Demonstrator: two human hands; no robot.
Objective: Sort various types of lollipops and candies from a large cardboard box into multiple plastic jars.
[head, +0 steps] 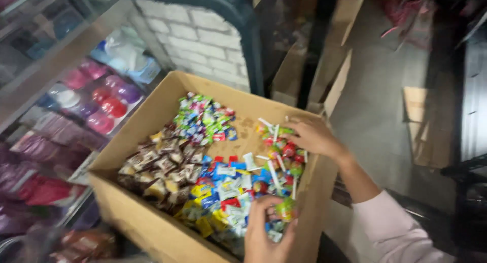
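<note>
The left hand (266, 227) pinched a green lollipop (286, 209) at the box's (152, 227) near edge, above the blue sweets (223, 184). The right hand (314, 136) lay loosely curled on the lollipop pile (284, 151) by the far right wall; its grasp couldn't be told.

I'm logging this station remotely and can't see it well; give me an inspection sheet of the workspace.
Surface: open cardboard box, brown bottom bare only mid-back.
Job's things: lollipops with white sticks at right; one green-orange lollipop pinched in left hand.
Clutter: brown-wrapped candies, blue and yellow sachets, mixed green sweets.
Grippers: right hand rests on the lollipop pile, grip unclear.
Cables: nothing seen.
Surroundings: glass display shelves left, white brick wall, grey floor.
</note>
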